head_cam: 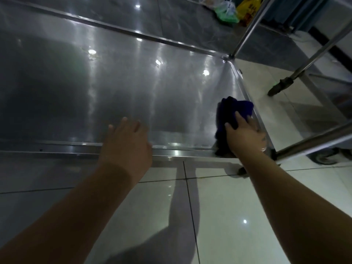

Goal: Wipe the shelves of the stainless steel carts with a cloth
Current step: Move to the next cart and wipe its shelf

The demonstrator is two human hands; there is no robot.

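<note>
A wide stainless steel cart shelf (118,82) fills the upper left of the head view, its raised front rim running across the middle. A dark blue cloth (234,109) lies bunched at the shelf's near right corner. My right hand (245,134) presses flat on the cloth, fingers spread over it, beside the right rim. My left hand (127,141) hovers over the front rim with fingers straight and holds nothing.
A steel corner post (245,33) rises from the shelf's far right corner. A second cart's rails (314,60) and a caster wheel (323,158) stand to the right. Coloured plastic bags (228,12) lie at the back. Glossy white floor tiles (228,206) spread below.
</note>
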